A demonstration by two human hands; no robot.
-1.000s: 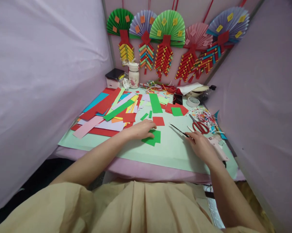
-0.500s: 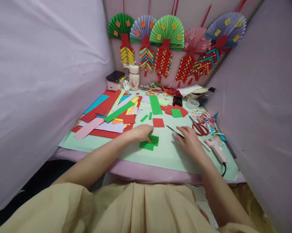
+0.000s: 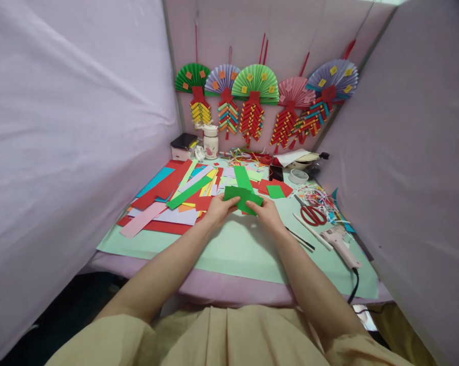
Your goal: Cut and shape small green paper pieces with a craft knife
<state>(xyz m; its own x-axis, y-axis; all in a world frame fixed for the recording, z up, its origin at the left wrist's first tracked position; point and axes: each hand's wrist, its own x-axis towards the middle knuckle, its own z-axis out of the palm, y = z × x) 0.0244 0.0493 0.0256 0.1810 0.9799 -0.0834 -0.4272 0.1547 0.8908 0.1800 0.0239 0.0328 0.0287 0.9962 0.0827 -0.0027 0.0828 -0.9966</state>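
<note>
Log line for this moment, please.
left hand: grip on green paper pieces | right hand: grip on same | black scissors: lying on table

The right hand has left the black scissors and joined the left hand lifting the green paper pieces.

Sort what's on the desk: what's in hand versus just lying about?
In hand:
- green paper pieces, held up by left hand and right hand

Lying about:
- black scissors
- red scissors
- glue gun
- paper stack
- tape roll
- white bottle
</note>
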